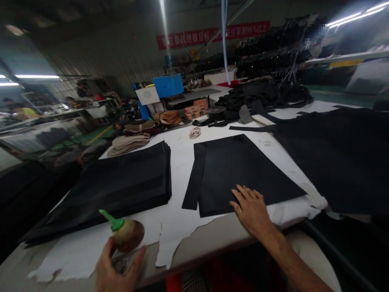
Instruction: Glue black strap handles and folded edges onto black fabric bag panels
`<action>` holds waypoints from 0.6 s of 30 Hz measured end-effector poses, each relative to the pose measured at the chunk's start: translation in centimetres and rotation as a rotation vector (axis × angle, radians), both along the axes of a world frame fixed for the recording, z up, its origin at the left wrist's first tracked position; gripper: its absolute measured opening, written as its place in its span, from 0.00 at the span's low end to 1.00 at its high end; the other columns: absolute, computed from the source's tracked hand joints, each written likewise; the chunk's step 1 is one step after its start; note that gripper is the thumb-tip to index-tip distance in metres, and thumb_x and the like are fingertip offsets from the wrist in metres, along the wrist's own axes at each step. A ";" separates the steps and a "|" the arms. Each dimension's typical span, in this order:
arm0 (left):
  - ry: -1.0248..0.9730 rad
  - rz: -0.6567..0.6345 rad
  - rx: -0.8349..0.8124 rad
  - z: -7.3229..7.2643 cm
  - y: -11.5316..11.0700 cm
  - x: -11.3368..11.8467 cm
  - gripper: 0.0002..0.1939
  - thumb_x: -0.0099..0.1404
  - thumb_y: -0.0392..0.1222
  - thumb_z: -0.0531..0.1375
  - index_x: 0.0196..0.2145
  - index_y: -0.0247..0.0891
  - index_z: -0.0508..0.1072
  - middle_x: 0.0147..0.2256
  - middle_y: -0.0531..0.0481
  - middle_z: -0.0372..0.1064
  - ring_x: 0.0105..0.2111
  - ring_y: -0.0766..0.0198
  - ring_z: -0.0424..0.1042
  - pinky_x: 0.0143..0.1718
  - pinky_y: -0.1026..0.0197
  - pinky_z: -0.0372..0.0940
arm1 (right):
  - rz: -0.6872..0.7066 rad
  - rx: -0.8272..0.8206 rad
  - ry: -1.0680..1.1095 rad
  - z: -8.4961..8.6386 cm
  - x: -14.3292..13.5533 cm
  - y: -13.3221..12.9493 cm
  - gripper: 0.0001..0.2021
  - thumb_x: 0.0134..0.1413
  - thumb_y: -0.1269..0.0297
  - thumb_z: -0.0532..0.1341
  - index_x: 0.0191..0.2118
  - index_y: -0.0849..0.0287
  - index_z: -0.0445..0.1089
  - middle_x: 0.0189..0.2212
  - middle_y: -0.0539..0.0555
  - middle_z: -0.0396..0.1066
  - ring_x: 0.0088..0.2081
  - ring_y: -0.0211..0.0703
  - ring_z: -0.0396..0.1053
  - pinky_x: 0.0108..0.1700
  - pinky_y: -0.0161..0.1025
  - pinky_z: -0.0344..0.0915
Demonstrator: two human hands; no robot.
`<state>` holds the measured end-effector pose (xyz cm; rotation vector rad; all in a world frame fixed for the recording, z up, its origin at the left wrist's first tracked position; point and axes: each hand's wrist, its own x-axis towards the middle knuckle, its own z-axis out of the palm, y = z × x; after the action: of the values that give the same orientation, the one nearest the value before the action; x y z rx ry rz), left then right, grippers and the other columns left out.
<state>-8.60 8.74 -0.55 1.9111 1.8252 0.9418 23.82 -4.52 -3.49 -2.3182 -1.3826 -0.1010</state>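
Note:
A squat bottle (128,235) with a green nozzle stands near the table's front edge at the lower left. My left hand (117,267) is just in front of it, thumb and fingers apart at its base; whether they touch it is unclear. My right hand (251,209) lies with spread fingers on the front edge of a black sheet (240,170). A narrow black strip (194,176) lies along that sheet's left side. Farther left is a stack of black sheets (127,178), its layers showing at the right edge.
White paper (179,219) with torn edges covers the table. Large black material (340,154) lies at right. Behind are beige pieces (129,144), a small crumpled bundle (195,132), orange-brown boxes (196,109), a blue bin (168,84) and heaped black fabric (261,95).

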 end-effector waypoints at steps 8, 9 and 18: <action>0.042 0.123 -0.131 0.7 1.9 1.0 0.52 0.40 0.69 0.56 0.54 0.25 0.60 0.52 0.31 0.61 0.50 0.40 0.64 0.53 0.44 0.59 | 0.001 0.079 -0.030 -1.0 -0.2 -0.5 0.17 0.57 0.61 0.56 0.50 0.62 0.68 0.54 0.64 0.64 0.53 0.62 0.59 0.53 0.59 0.51; 0.049 0.122 -0.135 0.6 2.1 0.9 0.51 0.42 0.68 0.56 0.54 0.25 0.61 0.51 0.31 0.62 0.49 0.41 0.64 0.52 0.45 0.59 | 0.004 0.090 -0.017 -1.0 0.0 -0.3 0.17 0.57 0.61 0.56 0.50 0.62 0.68 0.53 0.64 0.64 0.53 0.62 0.60 0.53 0.59 0.52; -0.095 0.161 -0.159 2.9 -0.6 2.0 0.43 0.39 0.63 0.62 0.48 0.32 0.65 0.45 0.38 0.68 0.45 0.44 0.68 0.49 0.45 0.63 | 0.057 0.345 0.204 0.3 -1.4 -2.1 0.14 0.60 0.61 0.51 0.45 0.60 0.69 0.48 0.61 0.69 0.51 0.50 0.63 0.53 0.51 0.58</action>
<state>-6.59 8.14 2.32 1.6177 1.9570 0.8914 22.47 -6.64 -3.15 -1.9457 -1.2211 -0.0761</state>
